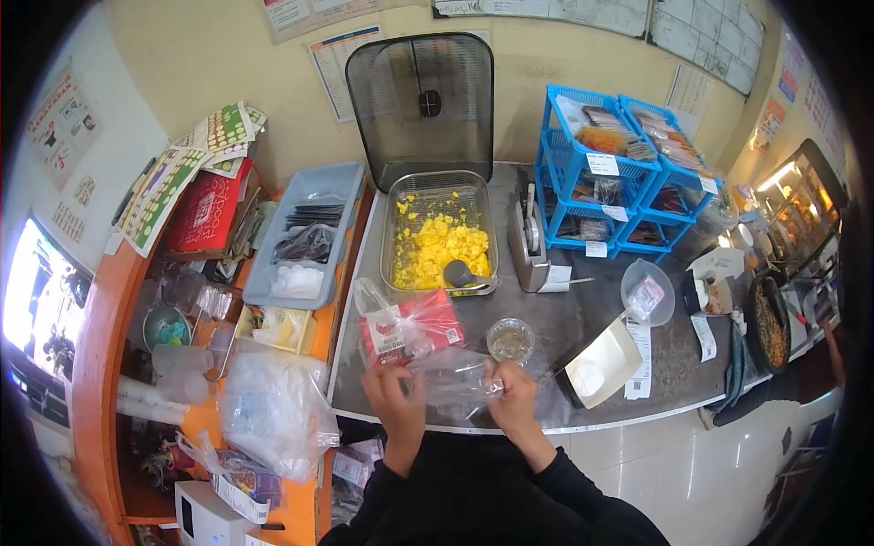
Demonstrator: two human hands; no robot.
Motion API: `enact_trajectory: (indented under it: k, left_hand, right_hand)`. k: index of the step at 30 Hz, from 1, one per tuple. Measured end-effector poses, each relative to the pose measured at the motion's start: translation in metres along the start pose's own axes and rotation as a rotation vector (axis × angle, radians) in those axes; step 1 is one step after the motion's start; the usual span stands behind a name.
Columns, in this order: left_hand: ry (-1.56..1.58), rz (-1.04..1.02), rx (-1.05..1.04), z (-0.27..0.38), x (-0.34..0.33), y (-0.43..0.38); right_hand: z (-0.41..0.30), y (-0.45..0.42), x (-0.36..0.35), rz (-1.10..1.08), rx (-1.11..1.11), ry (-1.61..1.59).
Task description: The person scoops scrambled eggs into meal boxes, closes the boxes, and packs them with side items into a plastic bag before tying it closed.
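My left hand (398, 403) and my right hand (512, 399) hold a clear plastic bag (450, 385) stretched between them at the front edge of the counter. Just beyond the bag lies a red food box (437, 314) wrapped in a clear, knotted bag. A round clear plastic cup (511, 341) stands close behind my right hand. Further back, a wire-mesh tray (494, 225) holds yellow crumbled food with a dark scoop (459, 274) in it. To the right sit an open paper box (608, 365) with a white round lump inside and a clear round tub (659, 300) holding a packet.
Blue stacked baskets (601, 170) with packets stand at the back right. A metal utensil holder (529, 249) is beside the mesh tray. On the left are a blue-grey tray (348, 198) and a pile of clear plastic bags (270, 409). Part of another person shows at the far right.
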State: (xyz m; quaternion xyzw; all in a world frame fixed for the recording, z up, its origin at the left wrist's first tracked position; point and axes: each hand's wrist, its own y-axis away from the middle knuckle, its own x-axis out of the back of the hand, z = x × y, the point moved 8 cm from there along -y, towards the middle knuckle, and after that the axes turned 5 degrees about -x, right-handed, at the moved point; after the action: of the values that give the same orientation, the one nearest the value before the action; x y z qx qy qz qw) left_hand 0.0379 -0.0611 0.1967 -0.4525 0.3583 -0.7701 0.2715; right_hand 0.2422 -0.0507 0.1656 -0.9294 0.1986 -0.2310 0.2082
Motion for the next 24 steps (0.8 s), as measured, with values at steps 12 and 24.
enact_trajectory:
  k: [12, 24]
  left_hand:
    - [1.018, -0.618, 1.130, -0.079, -0.085, 0.179]
    - [1.624, -0.387, 1.267, 0.005, -0.085, 0.137]
  right_hand:
    - [0.105, -0.044, -0.045, -0.732, -0.100, 0.762]
    - [-0.024, -0.016, -0.014, -0.807, 0.007, -0.018]
